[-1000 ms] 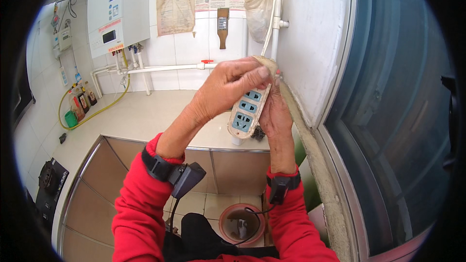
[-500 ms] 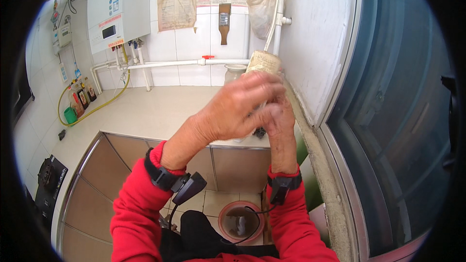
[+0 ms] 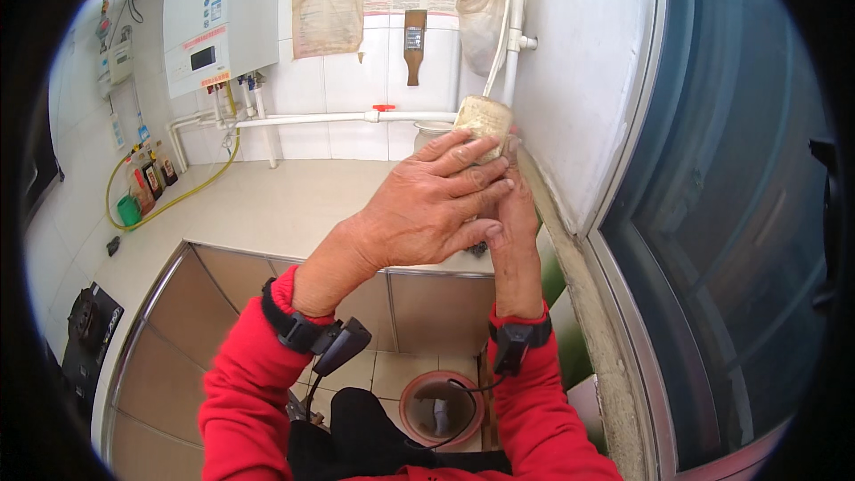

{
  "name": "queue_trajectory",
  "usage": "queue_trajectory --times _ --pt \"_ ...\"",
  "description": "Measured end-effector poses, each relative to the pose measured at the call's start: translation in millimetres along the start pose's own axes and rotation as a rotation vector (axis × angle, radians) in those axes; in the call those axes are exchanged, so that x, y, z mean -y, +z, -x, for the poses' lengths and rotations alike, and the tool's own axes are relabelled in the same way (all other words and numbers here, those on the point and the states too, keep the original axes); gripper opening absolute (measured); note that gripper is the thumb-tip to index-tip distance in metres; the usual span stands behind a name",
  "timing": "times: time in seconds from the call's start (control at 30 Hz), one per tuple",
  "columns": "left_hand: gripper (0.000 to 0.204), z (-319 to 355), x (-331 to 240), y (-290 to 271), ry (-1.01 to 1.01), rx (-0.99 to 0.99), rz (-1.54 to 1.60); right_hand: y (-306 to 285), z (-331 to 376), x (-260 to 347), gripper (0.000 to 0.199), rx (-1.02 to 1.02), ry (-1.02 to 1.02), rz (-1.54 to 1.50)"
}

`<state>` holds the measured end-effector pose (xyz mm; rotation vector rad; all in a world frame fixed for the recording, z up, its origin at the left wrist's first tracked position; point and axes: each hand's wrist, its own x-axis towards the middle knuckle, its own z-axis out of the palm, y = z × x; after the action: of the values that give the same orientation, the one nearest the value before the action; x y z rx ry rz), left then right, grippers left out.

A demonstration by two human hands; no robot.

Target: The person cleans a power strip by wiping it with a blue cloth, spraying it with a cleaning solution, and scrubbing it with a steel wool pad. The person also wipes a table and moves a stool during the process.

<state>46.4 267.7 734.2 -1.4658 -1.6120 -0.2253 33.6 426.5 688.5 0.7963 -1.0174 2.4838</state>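
Observation:
My left hand (image 3: 427, 209) is raised in front of me, fingers pressed flat on a yellowish cloth (image 3: 484, 116) that sticks out above the fingertips. Behind it, my right hand (image 3: 517, 232) is upright and closed around a white power strip, which the left hand now hides almost completely. Only a small dark piece (image 3: 478, 249) shows below the left palm. Both sleeves are red, and each wrist has a black band.
A beige countertop (image 3: 267, 205) runs below the hands, with bottles (image 3: 147, 178), a green cup (image 3: 129, 209) and a yellow hose (image 3: 178, 196) at its left. A white water heater (image 3: 223, 9) and a pipe (image 3: 356, 116) are on the tiled wall. A window (image 3: 739, 196) is right; a red basin (image 3: 441, 405) lies on the floor.
My left hand has slid down from the top of the power strip and now covers its sockets. The cloth stays at the upper end. The right hand has held steady.

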Motion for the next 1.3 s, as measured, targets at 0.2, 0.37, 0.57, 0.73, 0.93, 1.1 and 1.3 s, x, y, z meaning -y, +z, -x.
queue_trajectory --times 0.2,0.37,0.57,0.73,0.93,1.1,1.3 --pt "0.038 11 5 -13 -0.027 -0.009 -0.109 -3 0 3 0.056 0.043 -0.036 0.02" --pt "0.039 11 7 -15 -0.062 -0.087 -0.12 -3 -1 1 0.058 0.057 -0.012 -0.017" --pt "0.04 10 6 -13 -0.115 -0.133 -0.105 4 0 -1 0.058 0.072 -0.021 -0.03" --pt "0.058 -11 8 -6 -0.619 -0.265 0.29 13 -2 -5 0.06 0.108 -0.011 0.029" --pt "0.07 -20 27 -11 -0.922 -0.112 1.071 18 -1 -6 0.061 0.081 -0.007 -0.002" --pt "0.077 -15 36 -16 -0.885 -0.058 1.166 17 0 -4 0.061 0.102 -0.009 -0.01" --pt "0.083 -17 24 -7 -0.843 -0.044 1.001 15 1 -4 0.064 0.159 -0.035 0.049"
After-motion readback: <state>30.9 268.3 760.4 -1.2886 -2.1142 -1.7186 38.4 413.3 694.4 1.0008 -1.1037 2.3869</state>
